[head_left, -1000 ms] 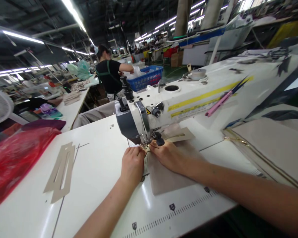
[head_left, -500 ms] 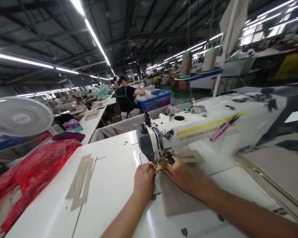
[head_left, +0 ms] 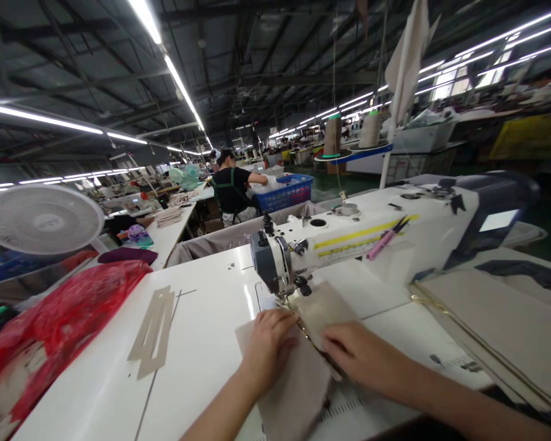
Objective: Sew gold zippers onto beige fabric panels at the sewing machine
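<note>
A white industrial sewing machine (head_left: 362, 236) stands on a white table (head_left: 202, 331). A beige fabric piece (head_left: 298, 380) with a zipper lies in front of its needle, turned at an angle. My left hand (head_left: 269, 346) rests flat on the fabric's left part, fingers stretched toward the needle. My right hand (head_left: 360, 358) lies on the fabric's right side by the zipper, fingers curled down on it. Pink-handled snips (head_left: 383, 239) lie on the machine arm.
A beige cut-out template (head_left: 153, 331) lies on the table to the left, beside a red plastic bag (head_left: 50, 337) and a white fan (head_left: 39, 217). Beige panels (head_left: 496, 324) lie at right. A person in black (head_left: 232, 187) works at a blue basket (head_left: 284, 193) behind.
The fabric has been pulled back from under the needle and turned. Both hands moved toward me, away from the presser foot. The camera view lifted.
</note>
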Demonstrator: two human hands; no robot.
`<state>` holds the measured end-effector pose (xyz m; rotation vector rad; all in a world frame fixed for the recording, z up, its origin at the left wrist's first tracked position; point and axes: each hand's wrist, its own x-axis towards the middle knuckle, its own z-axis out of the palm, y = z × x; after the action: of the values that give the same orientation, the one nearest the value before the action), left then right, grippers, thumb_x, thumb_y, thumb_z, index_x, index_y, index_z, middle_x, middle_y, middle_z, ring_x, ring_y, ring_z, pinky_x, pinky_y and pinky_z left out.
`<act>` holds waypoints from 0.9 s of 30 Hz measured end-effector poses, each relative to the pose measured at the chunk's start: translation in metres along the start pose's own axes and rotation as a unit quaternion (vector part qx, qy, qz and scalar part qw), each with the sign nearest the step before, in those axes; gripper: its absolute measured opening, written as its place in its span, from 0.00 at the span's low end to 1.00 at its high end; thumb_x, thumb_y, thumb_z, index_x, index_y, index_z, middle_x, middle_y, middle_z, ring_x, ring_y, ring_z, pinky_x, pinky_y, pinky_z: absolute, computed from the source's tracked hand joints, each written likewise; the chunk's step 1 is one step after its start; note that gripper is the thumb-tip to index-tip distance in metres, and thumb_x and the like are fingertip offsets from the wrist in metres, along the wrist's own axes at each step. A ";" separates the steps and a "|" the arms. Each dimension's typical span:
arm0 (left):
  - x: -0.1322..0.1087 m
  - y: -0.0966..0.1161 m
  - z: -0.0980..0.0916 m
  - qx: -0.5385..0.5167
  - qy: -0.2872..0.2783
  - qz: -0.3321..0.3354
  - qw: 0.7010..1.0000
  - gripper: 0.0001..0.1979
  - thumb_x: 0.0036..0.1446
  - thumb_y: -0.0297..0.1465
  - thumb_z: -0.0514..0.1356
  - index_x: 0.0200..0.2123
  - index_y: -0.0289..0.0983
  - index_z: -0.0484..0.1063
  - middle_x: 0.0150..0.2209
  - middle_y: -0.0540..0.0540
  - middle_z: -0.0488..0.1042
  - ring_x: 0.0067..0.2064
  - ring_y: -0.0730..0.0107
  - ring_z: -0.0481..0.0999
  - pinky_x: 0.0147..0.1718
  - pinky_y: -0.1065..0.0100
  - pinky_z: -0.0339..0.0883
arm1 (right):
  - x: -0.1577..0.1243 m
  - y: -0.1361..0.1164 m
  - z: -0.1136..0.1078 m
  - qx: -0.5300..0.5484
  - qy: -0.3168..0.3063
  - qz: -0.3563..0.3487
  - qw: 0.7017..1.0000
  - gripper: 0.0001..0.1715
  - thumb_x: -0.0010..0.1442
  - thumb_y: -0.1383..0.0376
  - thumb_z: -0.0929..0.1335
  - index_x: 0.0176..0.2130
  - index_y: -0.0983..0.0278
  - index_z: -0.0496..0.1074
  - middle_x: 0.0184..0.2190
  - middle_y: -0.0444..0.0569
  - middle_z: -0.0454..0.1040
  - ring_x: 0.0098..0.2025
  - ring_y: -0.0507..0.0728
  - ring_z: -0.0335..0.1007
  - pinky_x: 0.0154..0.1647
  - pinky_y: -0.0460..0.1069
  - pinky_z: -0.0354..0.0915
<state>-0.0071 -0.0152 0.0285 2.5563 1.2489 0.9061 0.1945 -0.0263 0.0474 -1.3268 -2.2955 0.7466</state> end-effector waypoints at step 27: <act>0.024 -0.010 -0.012 0.040 0.137 0.009 0.990 0.06 0.53 0.23 0.54 0.33 0.37 0.69 0.30 0.47 0.74 0.32 0.69 0.75 0.30 0.70 0.69 | -0.026 -0.045 0.022 -0.213 0.234 -0.401 0.859 0.14 0.60 0.73 0.59 0.33 0.62 0.71 0.25 0.46 0.75 0.29 0.54 0.69 0.31 0.48 0.67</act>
<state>-0.0095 0.0075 0.0450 2.5737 1.3594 1.2710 0.1642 -0.0733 0.0558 -0.4666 -2.3273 -0.3446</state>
